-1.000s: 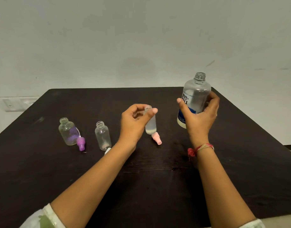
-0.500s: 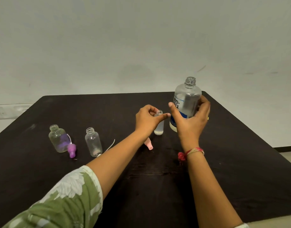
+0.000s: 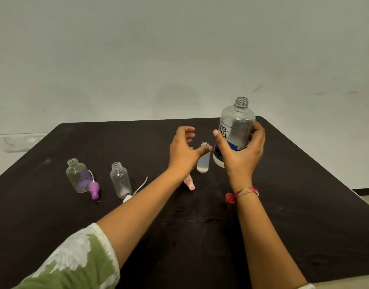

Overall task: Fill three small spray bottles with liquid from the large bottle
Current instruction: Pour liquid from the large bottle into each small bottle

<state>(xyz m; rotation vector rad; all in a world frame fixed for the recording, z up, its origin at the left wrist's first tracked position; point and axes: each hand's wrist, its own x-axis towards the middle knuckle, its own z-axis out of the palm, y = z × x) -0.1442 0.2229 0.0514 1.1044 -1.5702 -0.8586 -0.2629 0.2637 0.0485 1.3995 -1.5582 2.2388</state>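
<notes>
Large bottle (image 3: 236, 130), uncapped and upright, is gripped by the right hand (image 3: 239, 161), with the slim spray bottle (image 3: 203, 163) standing just left of it by the thumb of the open left hand (image 3: 183, 151); filling seems barely begun, so the next move calls for steadying and careful tilting, above a dark tabletop (image 3: 294, 195) against a pale wall (image 3: 179, 59).

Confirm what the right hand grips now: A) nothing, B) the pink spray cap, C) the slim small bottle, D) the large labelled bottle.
D: the right hand curls its fingers round the large labelled bottle, upright and uncapped; the slim small bottle stands beside it.
</notes>
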